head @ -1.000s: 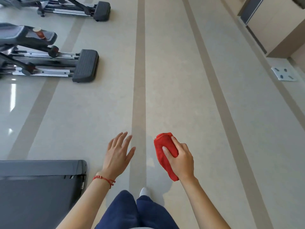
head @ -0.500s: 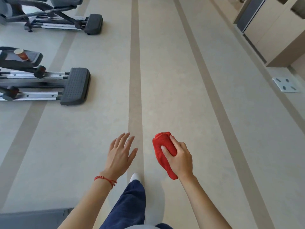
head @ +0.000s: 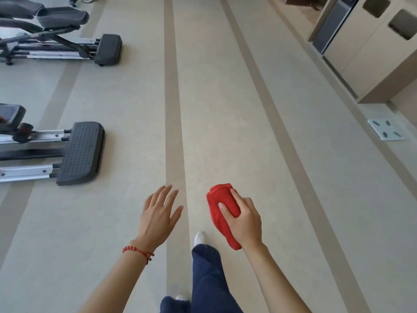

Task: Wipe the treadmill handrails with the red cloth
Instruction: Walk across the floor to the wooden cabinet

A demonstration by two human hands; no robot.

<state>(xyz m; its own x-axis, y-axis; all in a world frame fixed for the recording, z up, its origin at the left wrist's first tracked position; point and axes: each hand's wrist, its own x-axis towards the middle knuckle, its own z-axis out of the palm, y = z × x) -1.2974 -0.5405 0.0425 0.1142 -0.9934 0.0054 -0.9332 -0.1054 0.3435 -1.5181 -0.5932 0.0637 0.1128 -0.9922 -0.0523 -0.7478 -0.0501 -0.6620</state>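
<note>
A folded red cloth (head: 220, 206) is gripped in my right hand (head: 244, 220), fingers curled round it, held out over the beige floor. My left hand (head: 158, 214) hangs beside it with fingers spread and straight, holding nothing; a red string bracelet sits on its wrist. No treadmill or handrail is in view. My blue trouser legs and a white shoe (head: 200, 237) show below the hands.
Two elliptical machines stand at the left, the nearer with its black foot end (head: 81, 152), the farther one (head: 108, 49) beyond. A beige cabinet (head: 370, 55) lines the right wall, with a floor scale (head: 385, 129) beside it. A striped floor runs ahead.
I have walked forward: the treadmill deck at the lower left has dropped out of view and the ellipticals have slid nearer. Both hands keep their pose, cloth still held.
</note>
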